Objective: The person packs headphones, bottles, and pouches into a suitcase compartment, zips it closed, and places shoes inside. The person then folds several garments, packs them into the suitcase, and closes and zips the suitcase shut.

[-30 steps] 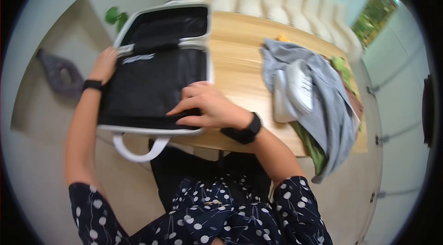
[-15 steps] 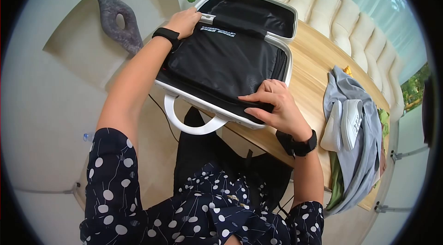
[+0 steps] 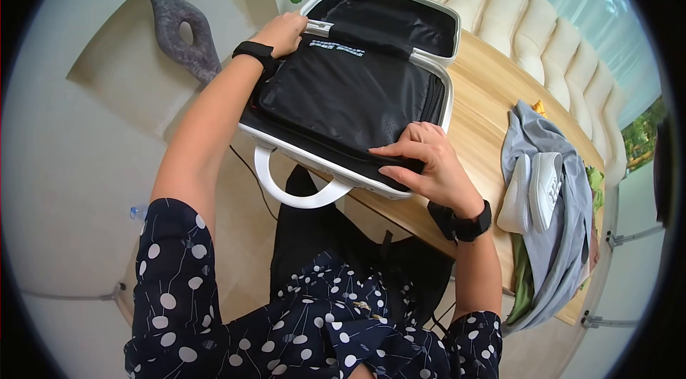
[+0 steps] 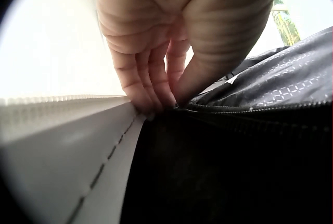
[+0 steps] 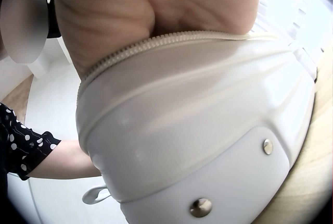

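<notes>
"White suitcase [image 5: 192, 114], lid folded back, at the near edge of the wooden table [image 3: 486, 111]. Where's the left hand [image 3: 283, 33]?"

"Far out on the case's left side, just beside the hinge, arm reaching almost straight. Fingers point down, the thumb tip meeting the fingertips in a pinch at the zipped edge of the black lining [image 3: 336, 90]."

"And the right hand [image 3: 430, 159]?"

"Nearer the body, at the case's near right corner. Forefinger and thumb stretch leftward over the lining's edge, a gap showing between them; the other fingers bend behind."

"Gripping the lining?"

"Can't tell: the zipped rim hides the fingertips from the right wrist camera, and the head view shows only dark on dark there."

"What lies about them?"

"White handle [image 3: 306, 200] jutting toward the body; well to the right, white shoes [image 3: 545, 195] on grey cloth [image 3: 561, 257]."
</notes>
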### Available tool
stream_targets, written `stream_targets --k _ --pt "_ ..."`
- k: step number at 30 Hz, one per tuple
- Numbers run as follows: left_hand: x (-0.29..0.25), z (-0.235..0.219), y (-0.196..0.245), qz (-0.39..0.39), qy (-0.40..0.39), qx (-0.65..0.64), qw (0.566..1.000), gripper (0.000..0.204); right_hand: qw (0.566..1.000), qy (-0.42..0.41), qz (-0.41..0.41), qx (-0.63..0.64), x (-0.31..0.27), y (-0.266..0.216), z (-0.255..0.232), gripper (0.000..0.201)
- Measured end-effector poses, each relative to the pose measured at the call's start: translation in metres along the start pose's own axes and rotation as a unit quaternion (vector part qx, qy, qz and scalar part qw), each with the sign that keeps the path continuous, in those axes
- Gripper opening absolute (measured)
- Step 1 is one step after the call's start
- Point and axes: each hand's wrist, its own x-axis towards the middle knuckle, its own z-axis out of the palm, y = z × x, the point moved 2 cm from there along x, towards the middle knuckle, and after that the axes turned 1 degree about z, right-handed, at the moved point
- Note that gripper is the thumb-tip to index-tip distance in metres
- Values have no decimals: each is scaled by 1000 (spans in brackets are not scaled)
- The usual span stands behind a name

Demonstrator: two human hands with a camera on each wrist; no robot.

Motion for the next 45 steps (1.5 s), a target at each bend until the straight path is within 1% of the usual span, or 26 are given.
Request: stream_targets --k 4,6,7,9,10,16,18,22,24,25,27,29,32,33,36,37,39,40,42,43,45 --pt "-2 3 4 14 11 24 1000 8 1000 5 -6 -4 0 0 0 26" --pt "-1 2 10 -20 0 62 998 10 1000 4 -11 -4 1 0 -1 26" --pt "-1 1 13 -20 1 61 998 10 1000 3 -6 -4 1 -1 -1 26" --pt "0 -3 19 -49 19 64 997 9 1000 2 0 -3 1 -1 -1 26" --pt "0 -2 17 -47 19 63 997 9 1000 4 -2 -1 1 0 -1 26" --pt "1 -7 6 -18 3 36 999 9 1000 5 0 -4 0 1 0 26" --pt "2 -10 5 -34 -22 39 998 8 1000 4 0 -4 0 1 0 26" --pt "-9 -29 15 -44 -42 46 997 2 1000 2 3 0 1 1 -1 26" --pt "-21 -42 24 -7 -86 63 994 1 1000 3 2 5 1 0 -1 26" --pt "-27 -52 30 -9 -88 65 994 1 1000 1 4 -2 1 0 -1 25" --pt "-42 -71 43 -25 -168 60 984 2 1000 -3 5 -4 0 1 -1 25" --pt "-59 -88 54 -23 -178 42 983 2 1000 -4 5 -6 1 2 0 26" --pt "-84 -105 63 -72 -257 30 963 5 1000 -13 9 -8 1 2 0 27" --pt "-92 -110 65 -76 -257 30 963 5 1000 -12 11 -14 1 2 1 28" --pt "-111 -125 73 -51 -229 -36 971 5 1000 -9 12 -10 1 1 1 30" --pt "-113 -130 77 -53 -230 -35 971 5 1000 -3 17 -12 1 1 0 30" --pt "-113 -134 88 -90 -285 -94 950 9 1000 -8 27 -12 1 0 0 32" --pt "-114 -134 91 -91 -284 -95 950 9 1000 -1 24 -8 1 0 1 32" --pt "-114 -130 99 -119 -294 -184 930 13 1000 6 22 -3 1 0 1 32" --pt "-114 -128 104 -117 -294 -185 930 13 1000 6 17 -6 1 0 0 33" --pt "-109 -122 119 -96 -266 -266 922 16 1000 6 16 -9 0 0 0 33"
